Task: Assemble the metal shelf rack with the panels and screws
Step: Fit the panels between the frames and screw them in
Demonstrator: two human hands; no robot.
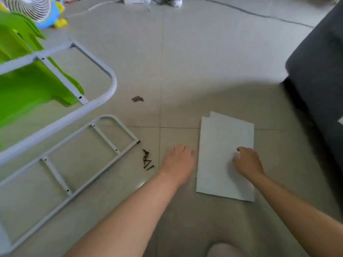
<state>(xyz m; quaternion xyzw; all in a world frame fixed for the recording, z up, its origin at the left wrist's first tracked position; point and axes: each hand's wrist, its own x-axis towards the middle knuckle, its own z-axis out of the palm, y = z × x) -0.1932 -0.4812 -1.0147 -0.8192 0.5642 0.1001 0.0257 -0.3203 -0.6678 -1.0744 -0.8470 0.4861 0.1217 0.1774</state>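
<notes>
White shelf panels [222,138] lie stacked flat on the tiled floor at centre right. My right hand [247,161] hovers on top of them with loosely curled fingers, holding nothing. My left hand [179,161] reaches to the stack's left edge, fingers relaxed. Several dark screws [147,160] lie loose on the floor just left of my left hand. One white metal side frame [74,158] lies flat at lower left. A second side frame [104,71] leans raised above it at the left.
A green plastic chair [27,78] stands behind the raised frame. A dark grey sofa [319,67] fills the right edge. A small fan [31,7] and a toy [55,13] sit at top left, with cables along the far floor. A dark spot [137,99] marks a tile.
</notes>
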